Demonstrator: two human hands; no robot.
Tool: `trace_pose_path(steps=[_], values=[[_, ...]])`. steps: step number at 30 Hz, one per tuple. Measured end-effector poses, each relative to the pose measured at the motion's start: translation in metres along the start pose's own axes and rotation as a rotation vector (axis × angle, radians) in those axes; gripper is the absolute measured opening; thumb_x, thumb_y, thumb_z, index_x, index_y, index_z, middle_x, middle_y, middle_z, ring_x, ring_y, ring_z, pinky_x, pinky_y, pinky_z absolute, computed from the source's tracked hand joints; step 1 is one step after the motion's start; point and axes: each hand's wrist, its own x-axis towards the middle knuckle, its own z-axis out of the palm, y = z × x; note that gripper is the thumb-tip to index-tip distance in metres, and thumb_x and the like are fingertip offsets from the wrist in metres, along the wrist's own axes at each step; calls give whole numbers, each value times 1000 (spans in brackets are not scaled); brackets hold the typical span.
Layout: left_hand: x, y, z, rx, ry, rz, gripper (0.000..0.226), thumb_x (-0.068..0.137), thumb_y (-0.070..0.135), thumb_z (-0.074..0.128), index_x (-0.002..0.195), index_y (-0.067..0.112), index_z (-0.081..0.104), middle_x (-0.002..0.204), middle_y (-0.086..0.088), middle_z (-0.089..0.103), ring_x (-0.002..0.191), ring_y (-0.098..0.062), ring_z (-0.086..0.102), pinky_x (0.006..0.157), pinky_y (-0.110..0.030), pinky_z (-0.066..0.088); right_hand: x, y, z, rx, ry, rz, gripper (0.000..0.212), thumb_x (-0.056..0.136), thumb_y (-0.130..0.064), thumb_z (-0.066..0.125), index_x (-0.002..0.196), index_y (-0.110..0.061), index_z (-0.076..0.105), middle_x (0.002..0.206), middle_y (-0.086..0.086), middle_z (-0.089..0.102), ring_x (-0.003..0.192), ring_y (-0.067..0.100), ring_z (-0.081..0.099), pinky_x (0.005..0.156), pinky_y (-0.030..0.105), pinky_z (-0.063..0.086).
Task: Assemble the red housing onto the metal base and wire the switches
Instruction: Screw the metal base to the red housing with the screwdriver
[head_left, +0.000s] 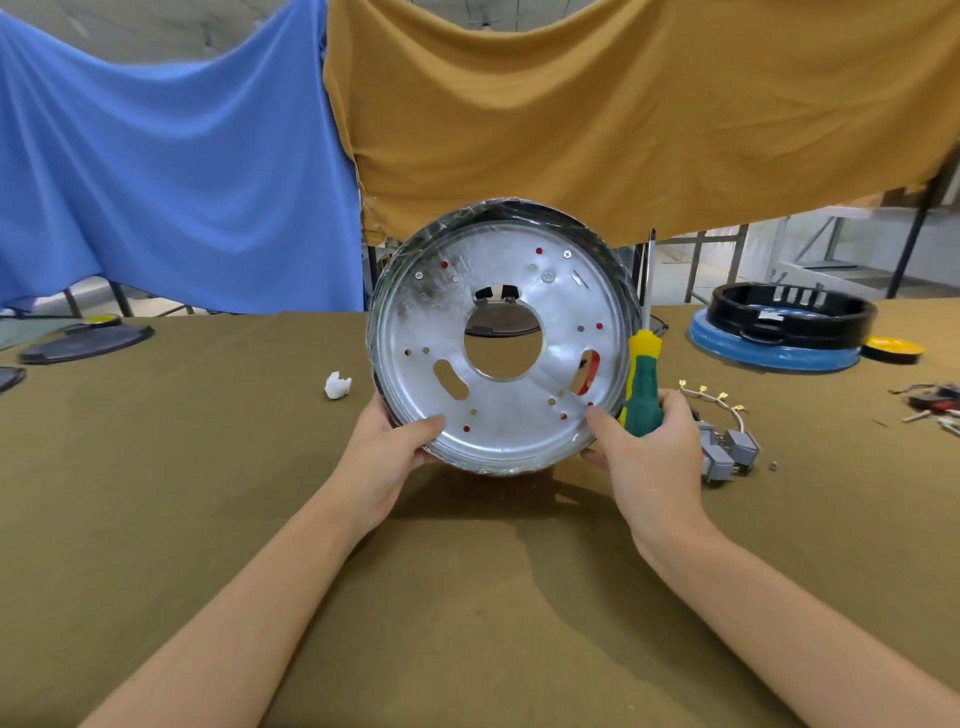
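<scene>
Both hands grip the metal base (501, 343), held on edge above the table (467, 597): the left hand (387, 441) pinches its lower rim, the right hand (644, 447) clamps the rim while also curled round the screwdriver (641, 384). Red housing (589, 371) shows through the slots behind. Sharing one hand, the tool could slip or the base tip. The switches (727, 449) lie close right, the black ring (789, 312) well beyond

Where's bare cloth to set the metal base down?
Free: olive cloth between the forearms, and left of the white wad. Crowded: right of the round metal base, around grey switches, loose wires and black ring.
</scene>
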Motion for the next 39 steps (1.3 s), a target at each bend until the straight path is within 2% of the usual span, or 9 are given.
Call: trace_pose_path(steps=[6,11,15,17,20,22,27,32,39], values=[[-1,0,2,-77,61,10,51,90,-5,64,135,16,49,123,-8,70,105,-24,72,78,-34,61,0,-1,-1,62,-22,29,29,84,-16,77,100,-22,53,98,4,62,86,18,68,67,30,62],[-3,-5,11,-146,-53,-28,48,94,6,62,134,29,50,121,-2,71,107,-28,71,81,-45,61,0,-2,-3,258,-99,171,30,84,-1,73,103,-16,55,106,8,67,91,23,72,63,24,60],[-1,-2,12,-115,124,-49,34,98,17,49,129,27,57,112,-3,74,96,-25,74,72,-42,62,-2,0,0,20,-108,127,25,86,-27,75,103,-21,58,98,1,66,88,20,68,73,37,60],[-2,2,10,-78,194,-68,31,98,20,44,123,21,62,103,-2,76,88,-21,75,67,-39,62,1,-2,-1,-88,-45,27,28,85,-41,73,95,-21,58,92,2,59,80,17,59,69,33,51],[-5,8,6,-54,255,-92,28,98,24,42,105,21,69,90,2,78,78,-14,74,56,-30,58,9,-8,-7,-9,-6,-21,26,86,-37,72,89,-18,54,80,-1,52,66,7,50,60,19,43],[-7,9,5,-11,230,-98,29,98,30,44,106,21,71,95,0,78,80,-14,75,60,-30,56,14,-9,-10,70,-1,19,21,85,-23,72,88,-16,52,78,1,50,67,9,51,58,17,45],[-9,17,6,-81,56,-43,38,98,47,53,125,25,67,120,-1,73,111,-21,69,94,-43,53,21,-2,-14,83,62,77,18,78,-3,64,90,-4,51,80,10,49,71,21,45,67,36,43],[-17,8,10,-95,-294,-152,77,73,36,79,142,34,45,133,-2,66,118,-30,66,84,-46,59,22,-1,-12,237,184,117,23,78,-2,61,82,-19,47,74,1,45,66,16,43,64,32,41],[-12,1,14,-285,-79,-120,53,76,3,78,125,2,59,124,-18,69,107,-33,71,77,-38,61,26,1,-9,210,74,129,24,89,-39,69,97,-20,57,89,-1,62,81,13,60,77,28,49]])
